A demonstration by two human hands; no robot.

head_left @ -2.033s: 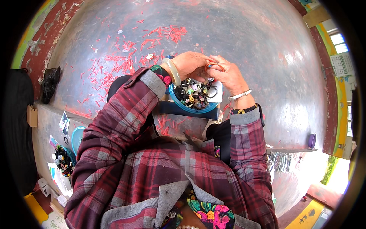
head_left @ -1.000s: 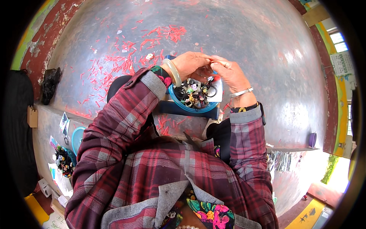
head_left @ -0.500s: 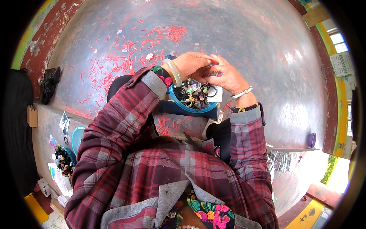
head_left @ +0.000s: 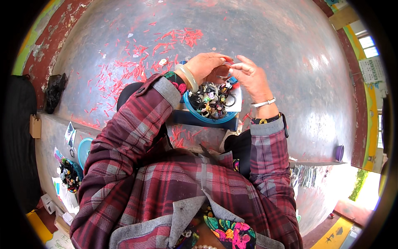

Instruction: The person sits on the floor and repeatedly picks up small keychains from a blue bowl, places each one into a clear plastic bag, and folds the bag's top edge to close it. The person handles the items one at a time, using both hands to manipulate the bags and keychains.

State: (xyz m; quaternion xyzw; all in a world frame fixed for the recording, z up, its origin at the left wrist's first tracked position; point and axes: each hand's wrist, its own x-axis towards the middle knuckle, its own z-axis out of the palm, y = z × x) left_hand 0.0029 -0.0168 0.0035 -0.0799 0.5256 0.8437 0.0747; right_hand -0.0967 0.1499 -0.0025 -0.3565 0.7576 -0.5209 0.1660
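Both my hands are raised over the far side of a blue round basin [head_left: 194, 113] heaped with black hair ties [head_left: 210, 101] bearing small coloured and pale ornaments. My left hand [head_left: 203, 68], with a pale bangle at the wrist, has its fingers closed around a thin red band [head_left: 227, 64], only partly visible. My right hand [head_left: 253, 81], wearing a silver bracelet, pinches thumb and forefinger beside that band; what lies in the pinch is too small to make out. A white card [head_left: 237, 103] lies at the basin's right side.
The basin rests on a dark blue stool [head_left: 203, 120] in front of my knees. Red scraps [head_left: 137, 62] litter the grey floor [head_left: 269, 37]. At left are a black bag [head_left: 54, 92] and another container of hair ties [head_left: 69, 174]. A purple cup [head_left: 339, 153] stands far right.
My hands have drawn slightly apart. The right hand's fingers have lifted and straightened somewhat, and more of the basin's far side now shows beneath them.
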